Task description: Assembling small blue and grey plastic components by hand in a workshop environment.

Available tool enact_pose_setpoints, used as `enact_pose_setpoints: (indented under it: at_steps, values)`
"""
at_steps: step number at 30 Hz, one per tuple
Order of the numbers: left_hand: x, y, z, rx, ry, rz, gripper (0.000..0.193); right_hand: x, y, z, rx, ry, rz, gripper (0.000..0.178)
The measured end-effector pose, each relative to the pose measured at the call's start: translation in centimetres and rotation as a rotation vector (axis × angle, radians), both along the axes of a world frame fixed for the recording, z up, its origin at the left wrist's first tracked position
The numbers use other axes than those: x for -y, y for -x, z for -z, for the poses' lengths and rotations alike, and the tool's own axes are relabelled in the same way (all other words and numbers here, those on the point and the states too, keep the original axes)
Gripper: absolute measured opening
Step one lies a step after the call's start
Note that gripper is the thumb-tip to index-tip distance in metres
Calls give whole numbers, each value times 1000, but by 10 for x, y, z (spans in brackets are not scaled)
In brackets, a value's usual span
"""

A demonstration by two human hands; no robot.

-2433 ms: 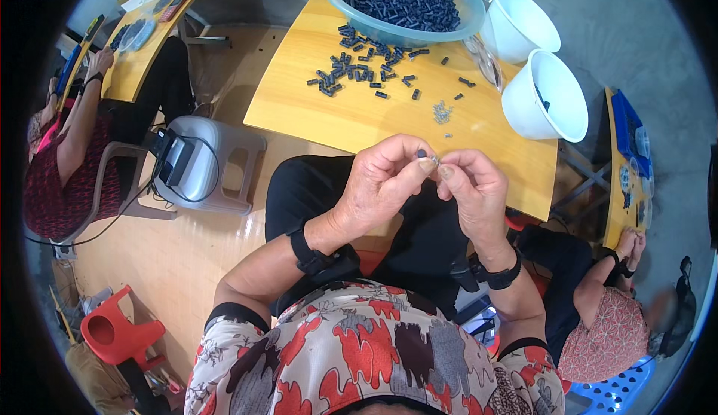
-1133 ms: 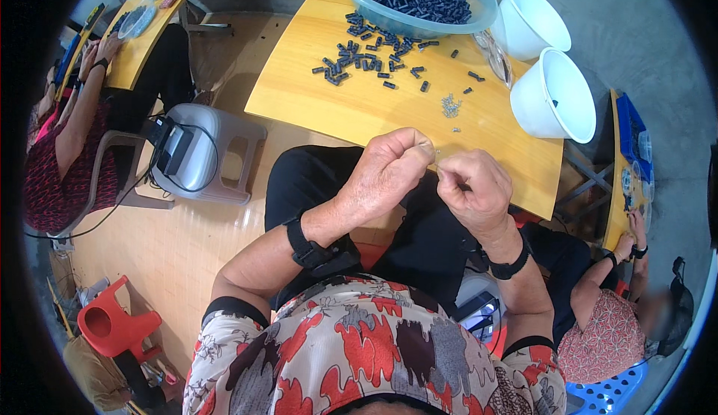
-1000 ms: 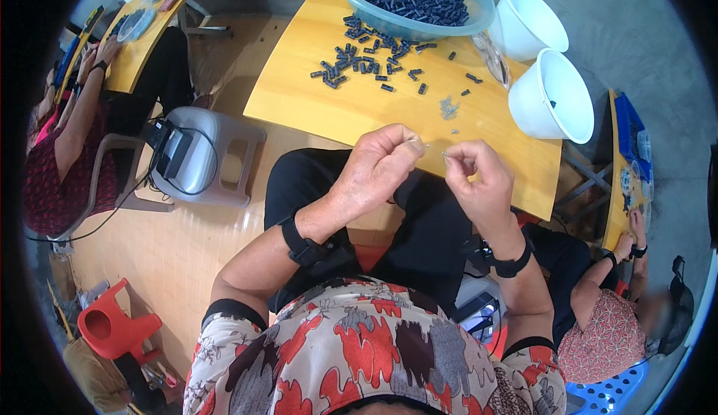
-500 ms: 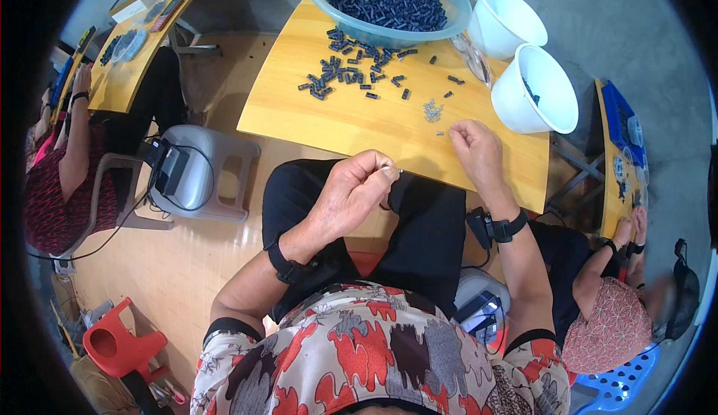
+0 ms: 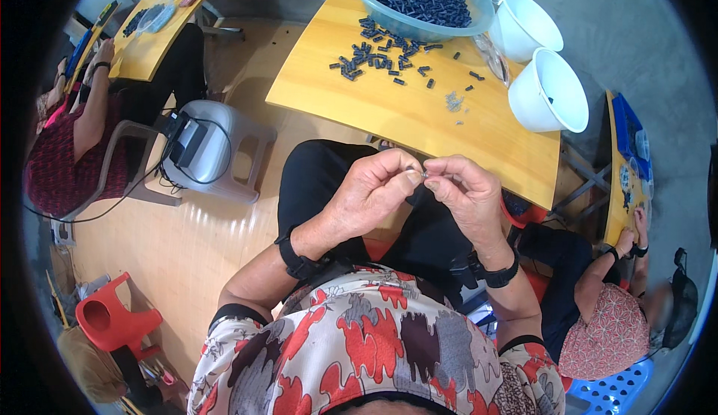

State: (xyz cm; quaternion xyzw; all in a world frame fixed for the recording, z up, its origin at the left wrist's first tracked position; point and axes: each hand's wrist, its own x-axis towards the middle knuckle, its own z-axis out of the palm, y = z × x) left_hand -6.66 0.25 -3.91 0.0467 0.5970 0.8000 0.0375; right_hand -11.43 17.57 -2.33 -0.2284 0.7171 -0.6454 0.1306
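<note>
**Here, your fingertips sit close together around one tiny piece**

At the far left, a person in a dark red patterned top (image 5: 75, 153) sits with arms reaching to a side tabletop (image 5: 142, 63). Below them, a red plastic seat (image 5: 120, 314) stands on the floor. Next comes a grey stool (image 5: 213, 160) with a black box (image 5: 193, 142) and cables on it.

Then comes your left hand (image 5: 372, 196), above your dark trousers and just in front of the tabletop (image 5: 404, 108); its thumb and forefinger are pinched on the tiny piece (image 5: 425, 175). Beyond it, loose dark pieces (image 5: 366, 57) lie scattered before a pale blue basin (image 5: 449, 33) heaped with more of them. The tiny piece is between your two hands, with a silvery glint; your fingertips hide most of it, so you cannot tell its shape.

Farther out on the tabletop, just right of that, lies a small pile of silvery parts (image 5: 453, 101). Your right hand (image 5: 470, 196) has its thumb and forefinger closed on the same spot, facing the left.

Past it, two white buckets stand by the tabletop's right side; the nearer bucket (image 5: 523, 101) has something dark inside. At the far right, a person in a red patterned top (image 5: 607, 333) sits with hands beside another tabletop, which carries a blue tray (image 5: 624, 119).
</note>
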Motion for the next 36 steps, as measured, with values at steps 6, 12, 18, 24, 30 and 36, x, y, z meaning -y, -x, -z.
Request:
enact_pose_setpoints:
  at_steps: [6,12,18,24,30,36]
  values:
    - [3,-17,-9,-24,-3,64,13,-2,-17,4,64,103,32,14]
    - [7,-31,-19,-46,21,42,18,-3,-29,-1,232,326,31,13]
    - [5,-39,-27,-154,152,22,21,-5,-33,-14,109,278,-9,13]
    - [2,-44,-30,-297,260,-42,26,-5,-39,-28,-48,120,-11,10]
    - [1,-50,-36,-55,85,-74,18,-4,-36,-34,-214,-11,-20,8]
    - [5,-51,-36,-105,106,-32,13,-3,-33,-44,-440,-120,-45,9]
